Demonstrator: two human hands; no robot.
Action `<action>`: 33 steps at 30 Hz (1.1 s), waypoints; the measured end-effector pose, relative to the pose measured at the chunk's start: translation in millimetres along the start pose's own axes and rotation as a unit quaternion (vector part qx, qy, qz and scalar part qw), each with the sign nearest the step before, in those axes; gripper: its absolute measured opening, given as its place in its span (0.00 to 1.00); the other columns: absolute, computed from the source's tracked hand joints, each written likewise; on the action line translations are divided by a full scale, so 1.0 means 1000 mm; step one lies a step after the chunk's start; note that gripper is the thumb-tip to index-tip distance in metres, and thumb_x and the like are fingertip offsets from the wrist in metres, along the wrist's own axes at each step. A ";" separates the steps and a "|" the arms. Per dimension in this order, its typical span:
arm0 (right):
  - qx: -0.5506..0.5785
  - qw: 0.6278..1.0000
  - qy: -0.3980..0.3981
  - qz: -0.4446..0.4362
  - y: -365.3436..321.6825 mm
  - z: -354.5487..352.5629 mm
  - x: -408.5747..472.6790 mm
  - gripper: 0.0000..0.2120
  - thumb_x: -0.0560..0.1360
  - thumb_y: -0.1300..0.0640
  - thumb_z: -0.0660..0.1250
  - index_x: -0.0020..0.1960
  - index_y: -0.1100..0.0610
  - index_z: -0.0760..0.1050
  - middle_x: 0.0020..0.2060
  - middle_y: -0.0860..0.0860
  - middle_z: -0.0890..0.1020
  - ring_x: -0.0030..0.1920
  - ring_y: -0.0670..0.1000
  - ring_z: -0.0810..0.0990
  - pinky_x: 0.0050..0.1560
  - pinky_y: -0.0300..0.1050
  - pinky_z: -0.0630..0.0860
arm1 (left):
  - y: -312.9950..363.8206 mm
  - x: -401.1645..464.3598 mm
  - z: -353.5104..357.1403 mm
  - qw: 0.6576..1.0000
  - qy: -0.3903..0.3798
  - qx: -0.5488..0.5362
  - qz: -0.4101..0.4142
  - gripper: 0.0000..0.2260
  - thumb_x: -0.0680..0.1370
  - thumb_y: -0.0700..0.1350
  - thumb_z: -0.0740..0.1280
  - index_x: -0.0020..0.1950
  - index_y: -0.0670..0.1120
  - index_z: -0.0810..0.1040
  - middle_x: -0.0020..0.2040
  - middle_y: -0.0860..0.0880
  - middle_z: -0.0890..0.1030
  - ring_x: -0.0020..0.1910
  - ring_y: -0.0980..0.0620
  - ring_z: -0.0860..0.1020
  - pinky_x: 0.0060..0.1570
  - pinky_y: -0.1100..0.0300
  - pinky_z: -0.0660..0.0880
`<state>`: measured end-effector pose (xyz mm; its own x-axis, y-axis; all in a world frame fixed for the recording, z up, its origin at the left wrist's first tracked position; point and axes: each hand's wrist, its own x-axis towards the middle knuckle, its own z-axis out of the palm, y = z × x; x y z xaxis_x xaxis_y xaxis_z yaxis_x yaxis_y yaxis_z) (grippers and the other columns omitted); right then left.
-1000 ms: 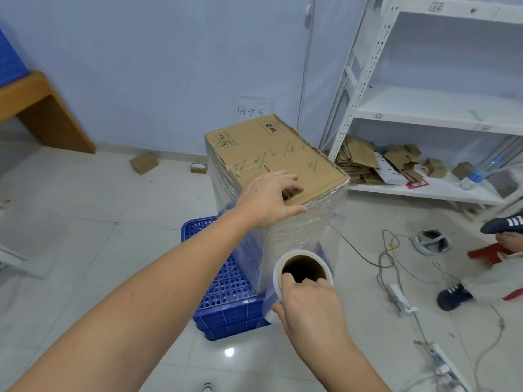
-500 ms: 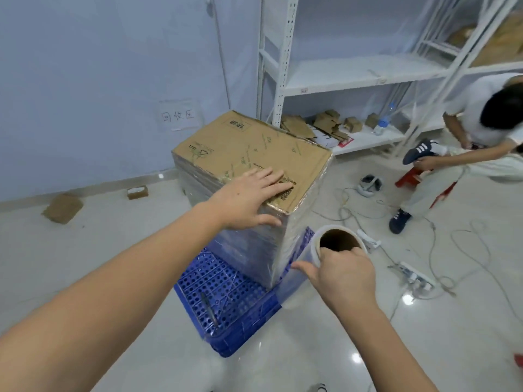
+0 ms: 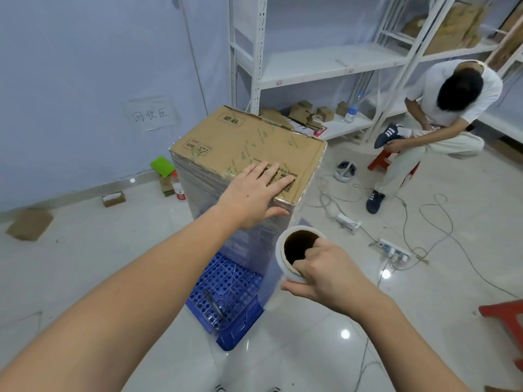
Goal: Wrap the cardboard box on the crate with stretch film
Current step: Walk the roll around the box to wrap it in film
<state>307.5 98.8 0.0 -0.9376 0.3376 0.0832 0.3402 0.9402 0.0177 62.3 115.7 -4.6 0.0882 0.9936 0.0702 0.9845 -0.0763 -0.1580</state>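
The wrapping is well under way: one cardboard box point(image 3: 249, 149) stands upright on one blue crate point(image 3: 226, 295), its sides already sheathed in film. The left hand point(image 3: 254, 193) lies flat with fingers spread on the lid, steadying it, while the right hand point(image 3: 322, 270) grips the one film roll point(image 3: 294, 250), fingers hooked into its core, just beside the near corner. Next, I judge, the roll must be carried round that corner with the film kept taut.

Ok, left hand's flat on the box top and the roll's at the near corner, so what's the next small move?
Probably carry the film roll on around the near corner of the cardboard box, keeping the film taut. The right hand grips the roll's top end, film already covers the sides, and the left hand presses on the top, steadying the box on the blue crate.
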 end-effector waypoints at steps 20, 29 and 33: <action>-0.007 0.976 -0.050 0.211 -0.041 -0.021 0.012 0.20 0.81 0.37 0.54 0.53 0.53 0.70 0.40 0.50 0.80 0.38 0.53 0.72 0.43 0.46 0.64 | -0.012 0.018 -0.017 0.995 -0.037 -0.094 -0.009 0.42 0.75 0.75 0.60 0.84 0.60 0.50 0.85 0.50 0.51 0.83 0.46 0.52 0.80 0.48 0.49; 0.000 0.973 -0.108 0.204 -0.047 -0.017 0.016 0.17 0.75 0.61 0.66 0.61 0.54 0.65 0.44 0.50 0.79 0.45 0.54 0.70 0.52 0.43 0.70 | -0.077 0.022 -0.023 0.985 -0.076 -0.020 0.154 0.46 0.77 0.66 0.69 0.84 0.60 0.43 0.85 0.53 0.47 0.83 0.50 0.49 0.80 0.52 0.50; 0.003 0.959 -0.059 0.278 -0.057 -0.008 0.042 0.24 0.72 0.32 0.65 0.51 0.51 0.66 0.33 0.45 0.73 0.38 0.52 0.69 0.53 0.45 0.73 | -0.095 0.031 -0.008 0.982 -0.047 -0.018 0.183 0.45 0.76 0.71 0.64 0.83 0.61 0.41 0.85 0.52 0.46 0.83 0.47 0.48 0.80 0.49 0.48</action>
<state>249.0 58.9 10.5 -0.6141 0.7885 -0.0357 0.7890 0.6143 -0.0032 -27.3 152.7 20.0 0.4240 0.9025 -0.0754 0.8947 -0.4303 -0.1199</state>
